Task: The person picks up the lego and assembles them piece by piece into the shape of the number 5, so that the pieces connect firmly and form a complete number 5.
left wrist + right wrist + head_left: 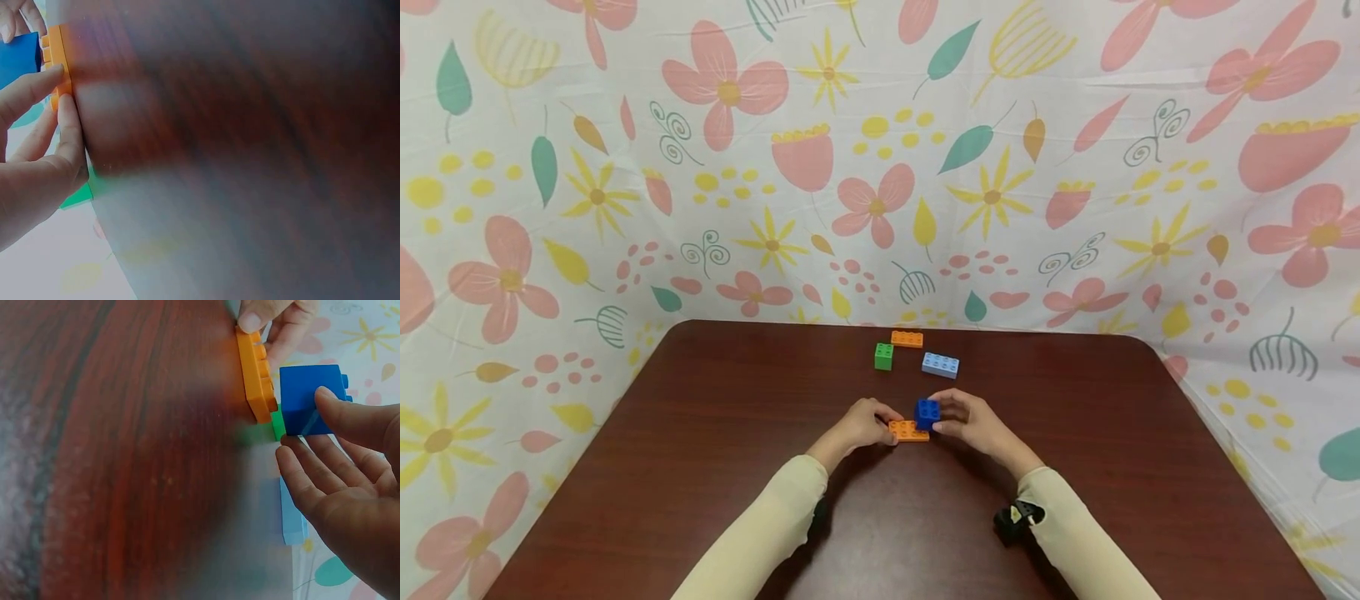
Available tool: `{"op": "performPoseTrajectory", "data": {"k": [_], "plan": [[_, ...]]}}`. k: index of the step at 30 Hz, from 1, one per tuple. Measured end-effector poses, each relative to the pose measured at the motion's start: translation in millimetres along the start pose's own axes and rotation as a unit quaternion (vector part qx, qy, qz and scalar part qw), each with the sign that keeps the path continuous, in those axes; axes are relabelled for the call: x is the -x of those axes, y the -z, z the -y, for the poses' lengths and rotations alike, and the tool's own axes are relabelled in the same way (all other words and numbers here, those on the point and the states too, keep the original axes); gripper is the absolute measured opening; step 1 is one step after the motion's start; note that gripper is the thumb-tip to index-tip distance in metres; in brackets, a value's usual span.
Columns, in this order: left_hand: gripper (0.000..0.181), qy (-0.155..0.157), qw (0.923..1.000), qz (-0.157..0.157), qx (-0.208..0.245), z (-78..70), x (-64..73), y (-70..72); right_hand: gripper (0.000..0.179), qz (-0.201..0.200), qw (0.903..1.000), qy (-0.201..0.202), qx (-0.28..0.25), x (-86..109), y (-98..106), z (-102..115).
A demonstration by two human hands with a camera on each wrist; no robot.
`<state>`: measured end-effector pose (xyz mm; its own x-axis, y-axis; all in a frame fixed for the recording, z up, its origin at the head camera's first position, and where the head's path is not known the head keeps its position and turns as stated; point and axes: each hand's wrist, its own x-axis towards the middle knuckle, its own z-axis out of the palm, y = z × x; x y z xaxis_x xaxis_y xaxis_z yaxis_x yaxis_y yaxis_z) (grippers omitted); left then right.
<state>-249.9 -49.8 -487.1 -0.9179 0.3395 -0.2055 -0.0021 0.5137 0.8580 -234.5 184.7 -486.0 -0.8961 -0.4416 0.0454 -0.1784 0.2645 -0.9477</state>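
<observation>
In the head view an orange flat toy brick (907, 431) with studs lies on the table in front of the person. The left hand (863, 423) pinches its left end between thumb and fingers. A dark blue square brick (306, 400) is held by the right hand (973, 423), thumb on one side and fingers on the other. In the head view the blue brick overlaps the orange brick's right end. The right wrist view shows a gap between the blue brick and the orange studs.
Beyond the hands stand a green brick (883, 357), a light blue brick (941, 365) and another orange flat brick (907, 339). The dark brown table (715, 400) ends at a flower-patterned cloth (880, 167) behind it.
</observation>
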Motion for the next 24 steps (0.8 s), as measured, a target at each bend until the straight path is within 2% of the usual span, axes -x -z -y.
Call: {"op": "performPoseTrajectory", "data": {"k": [12, 24], "plan": [[0.039, 0.008, 0.9999, 0.004, 0.012, -2.0, 2.0, 1.6, 0.038, 0.010, 0.9999, -0.009, 0.010, 0.1, -4, -3], [0.038, 0.006, 0.9999, 0.001, 0.008, -1.8, 1.4, 0.9, 0.040, 0.009, 0.9993, -0.024, 0.026, 2.2, -8, 9]]}}
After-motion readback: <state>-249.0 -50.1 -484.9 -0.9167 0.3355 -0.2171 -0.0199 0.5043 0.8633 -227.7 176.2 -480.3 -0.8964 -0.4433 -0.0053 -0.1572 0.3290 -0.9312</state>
